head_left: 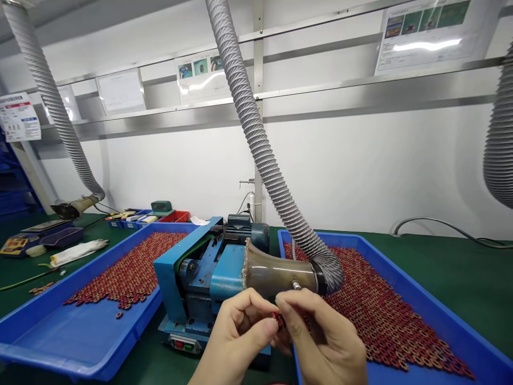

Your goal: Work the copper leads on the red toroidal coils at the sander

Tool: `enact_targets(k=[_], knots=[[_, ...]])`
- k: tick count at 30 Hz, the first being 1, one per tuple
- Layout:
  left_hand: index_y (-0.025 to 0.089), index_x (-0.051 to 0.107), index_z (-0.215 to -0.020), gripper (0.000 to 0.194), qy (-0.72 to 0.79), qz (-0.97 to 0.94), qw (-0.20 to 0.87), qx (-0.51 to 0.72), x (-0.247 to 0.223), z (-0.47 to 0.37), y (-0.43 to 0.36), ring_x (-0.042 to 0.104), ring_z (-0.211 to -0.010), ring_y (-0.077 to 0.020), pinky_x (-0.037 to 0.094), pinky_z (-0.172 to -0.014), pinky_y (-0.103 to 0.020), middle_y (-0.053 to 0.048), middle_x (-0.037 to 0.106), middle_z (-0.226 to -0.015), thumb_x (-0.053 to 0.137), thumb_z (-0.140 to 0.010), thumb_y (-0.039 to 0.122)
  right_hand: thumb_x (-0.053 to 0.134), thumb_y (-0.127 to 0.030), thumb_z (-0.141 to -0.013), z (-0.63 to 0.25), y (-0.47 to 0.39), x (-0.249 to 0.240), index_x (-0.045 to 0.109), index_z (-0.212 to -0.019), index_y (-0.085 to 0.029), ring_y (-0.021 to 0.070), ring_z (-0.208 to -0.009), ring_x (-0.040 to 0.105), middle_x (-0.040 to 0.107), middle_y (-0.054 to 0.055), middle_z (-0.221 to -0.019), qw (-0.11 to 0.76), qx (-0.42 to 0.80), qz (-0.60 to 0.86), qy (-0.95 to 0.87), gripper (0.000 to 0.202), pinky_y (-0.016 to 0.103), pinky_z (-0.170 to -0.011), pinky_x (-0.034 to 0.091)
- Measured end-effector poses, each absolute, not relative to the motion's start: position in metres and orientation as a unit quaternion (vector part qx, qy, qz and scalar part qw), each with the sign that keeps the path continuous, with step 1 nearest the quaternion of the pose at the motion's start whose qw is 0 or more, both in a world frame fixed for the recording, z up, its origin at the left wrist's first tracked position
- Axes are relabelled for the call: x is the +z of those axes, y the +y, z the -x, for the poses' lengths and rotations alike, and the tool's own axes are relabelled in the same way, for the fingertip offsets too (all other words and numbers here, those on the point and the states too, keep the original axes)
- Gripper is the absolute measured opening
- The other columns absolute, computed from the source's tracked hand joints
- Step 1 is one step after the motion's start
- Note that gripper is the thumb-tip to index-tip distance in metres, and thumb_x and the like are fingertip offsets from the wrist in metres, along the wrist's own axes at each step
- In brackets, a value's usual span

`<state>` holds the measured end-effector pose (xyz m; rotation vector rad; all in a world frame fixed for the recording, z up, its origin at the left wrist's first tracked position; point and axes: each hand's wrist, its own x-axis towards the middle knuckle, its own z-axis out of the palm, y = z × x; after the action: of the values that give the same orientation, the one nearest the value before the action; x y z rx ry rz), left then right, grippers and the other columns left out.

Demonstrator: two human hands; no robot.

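Observation:
A small red ring-shaped coil (278, 320) is pinched between the fingertips of both hands, just in front of a blue bench machine (228, 272). My left hand (240, 334) grips it with thumb and forefinger from the left. From the right, my right hand (324, 337) has its thumb and forefinger closed on the same coil. Fingers cover most of it, so its far side is hidden. Many similar red and copper-coloured rings (372, 299) lie in the right blue tray (452, 310). More rings (132, 262) fill the back of the left blue tray (64, 361).
A grey suction hose (260, 139) hangs down to a brownish funnel (280, 272) on the machine. Red and green switches (184, 345) sit low on its front. At the left lie a white glove (78, 252) and a second hose nozzle (76, 207). Small tool bins (136, 218) stand behind.

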<state>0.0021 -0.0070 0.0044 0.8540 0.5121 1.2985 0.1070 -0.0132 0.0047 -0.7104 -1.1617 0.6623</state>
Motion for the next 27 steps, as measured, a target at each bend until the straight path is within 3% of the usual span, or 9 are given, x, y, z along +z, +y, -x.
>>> enact_targets(k=[1,5,10,18,22,27], knots=[[0.014,0.069,-0.071,0.030,0.227,-0.382,0.688,0.574,0.005,-0.002,-0.007,0.064,-0.056,-0.0095,0.049,-0.058,-0.017,0.000,0.068,-0.060,0.091,-0.066,0.035,0.072,-0.032,-0.086,-0.107,-0.013,0.007,0.071,-0.082,-0.030,0.0069,-0.044,0.050,0.055,-0.008,-0.057,0.730,0.359,0.321,-0.485,0.005,0.017,-0.044,0.039],[0.013,0.068,-0.073,0.034,0.232,-0.373,0.705,0.557,0.008,0.001,-0.007,0.063,-0.052,-0.0105,0.048,-0.055,-0.019,-0.001,0.067,-0.058,0.090,-0.066,0.038,0.080,-0.054,-0.075,-0.115,-0.013,0.018,0.064,-0.071,-0.019,0.0078,-0.045,0.051,0.053,-0.006,-0.051,0.638,0.549,0.302,-0.448,0.039,0.019,-0.047,0.042],[0.013,0.067,-0.074,0.032,0.212,-0.352,0.734,0.540,0.007,0.004,-0.005,0.064,-0.052,-0.0111,0.049,-0.057,-0.020,-0.001,0.068,-0.059,0.089,-0.069,0.035,0.077,-0.060,-0.074,-0.122,-0.011,0.023,0.060,-0.068,-0.016,0.0073,-0.048,0.044,0.050,-0.005,-0.054,0.554,0.569,0.321,-0.516,0.048,0.022,-0.051,0.038],[0.014,0.070,-0.084,0.017,0.117,-0.378,0.771,0.499,-0.005,0.009,0.004,0.070,-0.060,-0.0110,0.053,-0.062,-0.018,-0.003,0.073,-0.067,0.078,-0.084,0.029,0.078,-0.048,-0.077,-0.124,-0.015,0.024,0.062,-0.061,-0.016,0.0089,-0.049,0.047,0.053,-0.003,-0.055,0.571,0.546,0.325,-0.520,0.039,0.023,-0.051,0.039],[0.014,0.071,-0.084,0.016,0.123,-0.375,0.768,0.504,-0.004,0.008,0.003,0.069,-0.060,-0.0106,0.053,-0.063,-0.018,-0.002,0.072,-0.067,0.079,-0.082,0.028,0.071,-0.031,-0.080,-0.127,-0.013,0.023,0.066,-0.059,-0.017,0.0097,-0.049,0.052,0.057,-0.002,-0.056,0.594,0.468,0.341,-0.559,0.026,0.022,-0.051,0.040],[0.013,0.072,-0.076,0.023,0.190,-0.356,0.739,0.540,0.005,0.003,-0.003,0.066,-0.055,-0.0095,0.052,-0.058,-0.018,0.000,0.069,-0.062,0.088,-0.071,0.030,0.062,-0.023,-0.085,-0.133,-0.007,0.020,0.067,-0.065,-0.018,0.0113,-0.052,0.053,0.060,-0.001,-0.055,0.561,0.369,0.341,-0.658,0.021,0.024,-0.056,0.043]])
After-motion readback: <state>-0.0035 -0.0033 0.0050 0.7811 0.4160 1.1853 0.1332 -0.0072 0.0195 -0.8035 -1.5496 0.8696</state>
